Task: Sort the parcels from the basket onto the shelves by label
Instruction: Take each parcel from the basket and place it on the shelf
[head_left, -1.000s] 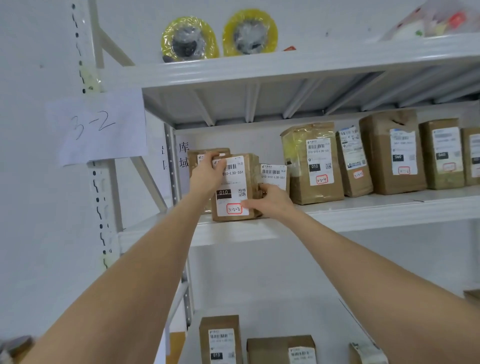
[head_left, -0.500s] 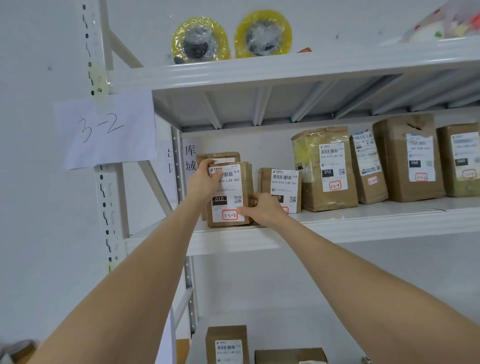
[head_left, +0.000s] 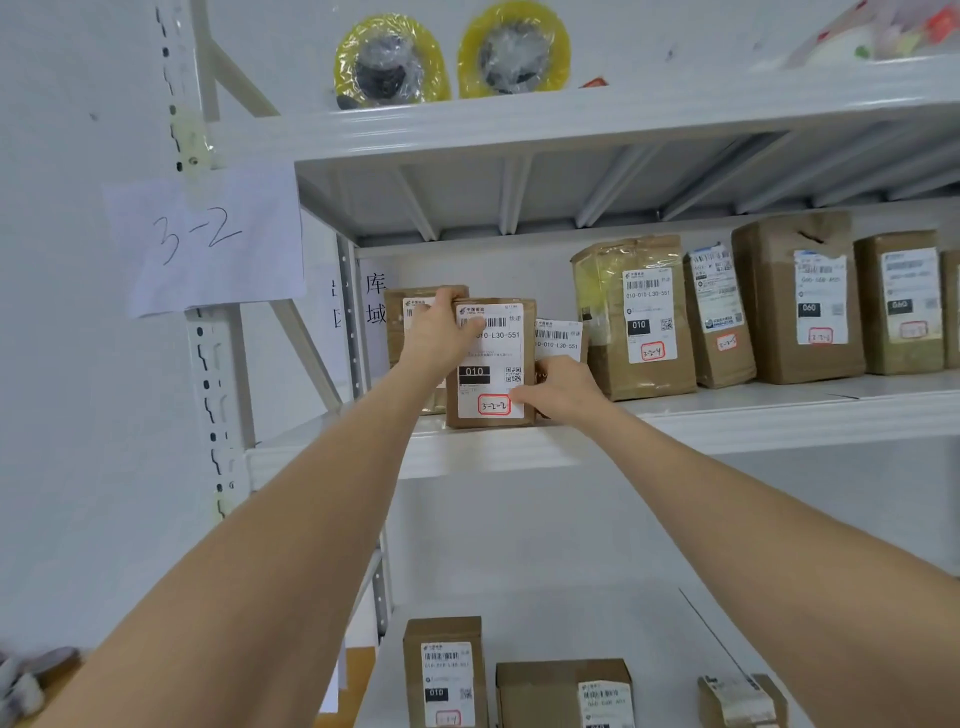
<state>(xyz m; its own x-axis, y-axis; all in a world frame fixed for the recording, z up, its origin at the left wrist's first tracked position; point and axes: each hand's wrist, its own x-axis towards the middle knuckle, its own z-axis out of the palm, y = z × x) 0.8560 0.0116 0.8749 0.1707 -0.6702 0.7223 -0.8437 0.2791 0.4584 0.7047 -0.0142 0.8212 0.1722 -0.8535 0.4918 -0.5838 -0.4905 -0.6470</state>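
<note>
A brown parcel (head_left: 496, 364) with a white label marked 3-2-2 stands upright at the left end of the middle shelf (head_left: 675, 431). My left hand (head_left: 439, 335) grips its upper left corner, thumb across the label. My right hand (head_left: 563, 389) holds its lower right edge, fingers curled round the side. Another brown parcel (head_left: 415, 306) stands behind it to the left, and a labelled parcel (head_left: 561, 338) stands behind it to the right, both partly hidden. A paper sign (head_left: 208, 239) reading 3-2 hangs on the shelf post.
Further right on the middle shelf stand several brown parcels (head_left: 639, 317). Two yellow tape rolls (head_left: 395, 62) sit on the top shelf (head_left: 571, 114). The lower shelf holds three parcels (head_left: 447, 670). A white wall is at the left.
The view has shifted slightly, and both hands stay on the 3-2-2 parcel, which now stands a little further forward and right on the shelf, covering more of the parcel behind it.
</note>
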